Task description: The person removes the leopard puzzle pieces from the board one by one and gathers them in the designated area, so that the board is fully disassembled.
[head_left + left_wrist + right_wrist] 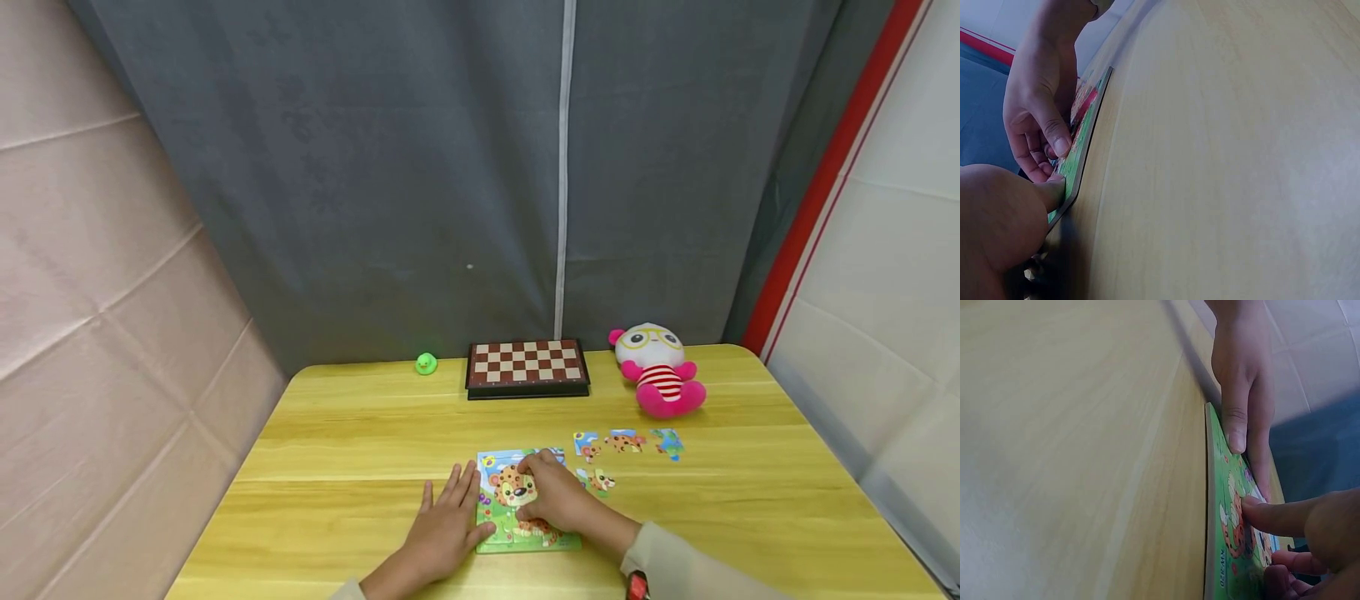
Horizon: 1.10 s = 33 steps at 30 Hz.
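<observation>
A jigsaw puzzle board (502, 540) with a cartoon leopard lies flat near the table's front. My left hand (444, 533) lies along its left side, fingers straight and thumb resting on the board's lower left. From the right, my right hand (558, 496) reaches over the picture, fingers bent and thumb down on the leopard's body. In the right wrist view the right thumb (1279, 515) presses the picture while the curled fingertips grip farther up; the puzzle piece between them is mostly hidden. Several loose puzzle pieces (626, 441) lie beside the board's upper right.
At the back of the wooden table (360, 442) stand a green toy duck (426, 363), a brown and white chessboard (528, 365) and a pink and white plush toy (660, 371). A grey curtain (375, 183) hangs behind the table; pale fabric walls flank it.
</observation>
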Motion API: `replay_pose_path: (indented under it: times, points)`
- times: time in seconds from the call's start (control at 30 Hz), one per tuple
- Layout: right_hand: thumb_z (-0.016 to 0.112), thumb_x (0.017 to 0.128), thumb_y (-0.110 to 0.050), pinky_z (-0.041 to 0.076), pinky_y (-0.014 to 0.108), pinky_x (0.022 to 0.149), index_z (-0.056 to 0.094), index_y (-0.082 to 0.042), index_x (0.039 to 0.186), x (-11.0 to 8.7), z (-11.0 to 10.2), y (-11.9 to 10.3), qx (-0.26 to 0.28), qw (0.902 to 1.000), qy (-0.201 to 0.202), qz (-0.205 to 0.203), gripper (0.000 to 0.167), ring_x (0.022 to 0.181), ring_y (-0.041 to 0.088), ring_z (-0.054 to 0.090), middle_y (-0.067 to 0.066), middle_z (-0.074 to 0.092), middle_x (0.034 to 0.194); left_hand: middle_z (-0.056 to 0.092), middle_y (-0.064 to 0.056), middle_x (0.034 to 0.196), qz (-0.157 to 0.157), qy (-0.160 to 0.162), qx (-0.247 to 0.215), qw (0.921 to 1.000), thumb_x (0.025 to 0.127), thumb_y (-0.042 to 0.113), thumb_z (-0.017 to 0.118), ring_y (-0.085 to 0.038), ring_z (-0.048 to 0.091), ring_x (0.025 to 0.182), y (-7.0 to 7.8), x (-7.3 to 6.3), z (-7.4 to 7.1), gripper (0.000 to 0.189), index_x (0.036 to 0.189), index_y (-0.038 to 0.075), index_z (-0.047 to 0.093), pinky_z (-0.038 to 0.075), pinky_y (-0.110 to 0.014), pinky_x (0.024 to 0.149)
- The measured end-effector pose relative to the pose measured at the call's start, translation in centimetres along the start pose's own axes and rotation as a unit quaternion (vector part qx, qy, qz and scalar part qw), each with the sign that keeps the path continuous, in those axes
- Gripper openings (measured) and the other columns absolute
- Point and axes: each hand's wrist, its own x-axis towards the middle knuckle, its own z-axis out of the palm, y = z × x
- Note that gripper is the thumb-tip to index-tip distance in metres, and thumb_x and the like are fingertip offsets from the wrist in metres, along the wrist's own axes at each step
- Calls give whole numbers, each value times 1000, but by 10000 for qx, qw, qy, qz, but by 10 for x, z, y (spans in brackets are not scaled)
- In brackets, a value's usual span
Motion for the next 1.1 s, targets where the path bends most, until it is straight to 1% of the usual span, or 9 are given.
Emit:
replay_pose_path:
  times: [0.13,0.33,0.4,0.47,0.63,0.73,0.87,1.0,1.1]
  points:
    - [94,74,-21,57,45,85,62,-3,122,0,0,0,22,10000,31,9,60,97,22,61,8,57,113,12,-10,173,1,10,-9,10000,102,61,46,-35,12,158,0,0,0,86,163,5,25,14,-74,118]
    - [94,73,-21,56,46,87,58,-9,117,1,0,1,15,10000,42,-50,58,100,23,61,6,56,112,12,-11,173,3,7,-100,9999,103,60,47,-36,12,158,1,-1,-1,85,163,4,26,14,-75,118]
    - [94,73,-21,56,44,85,56,-10,116,2,0,1,45,10000,42,-76,59,99,22,60,5,57,111,13,-11,173,5,20,-89,10000,103,60,47,-36,12,158,1,-1,-1,85,163,4,26,14,-75,118]
    - [94,73,-20,55,42,81,54,-11,115,2,-1,1,123,9999,13,-110,59,96,21,59,5,58,109,13,-12,172,5,36,-68,10000,103,60,47,-36,13,158,1,0,-1,84,163,4,26,14,-74,118]
    - [94,74,-17,53,40,73,52,-13,116,1,-3,1,383,9991,-38,-189,59,89,22,60,10,64,108,13,-11,172,-3,35,-62,10000,103,60,47,-36,13,158,1,0,-2,84,163,4,26,14,-74,118]
    - [93,75,-16,53,40,71,52,-13,117,0,-4,1,544,9982,-82,-231,59,88,21,61,12,64,109,13,-11,173,-7,23,-56,10000,103,60,47,-36,12,158,1,0,-2,84,163,5,26,14,-74,119]
    - [91,77,-15,51,38,71,55,-14,121,-1,-3,2,620,9978,-106,-225,58,88,20,59,10,64,109,13,-11,173,-8,6,-64,10000,103,60,47,-35,12,158,1,0,-2,85,163,5,26,13,-74,119]
    - [89,78,-15,47,33,67,58,-15,125,-1,-3,4,720,9972,-71,-169,56,80,18,52,6,61,98,13,-11,173,-4,3,-55,10000,103,61,46,-35,12,158,1,0,-1,85,163,5,26,13,-74,119]
    - [88,80,-12,44,29,64,60,-15,124,-2,-3,4,824,9964,-33,-172,52,75,16,49,4,57,89,13,-11,173,1,3,-58,10000,103,60,46,-35,12,158,1,0,-2,85,163,5,25,13,-74,119]
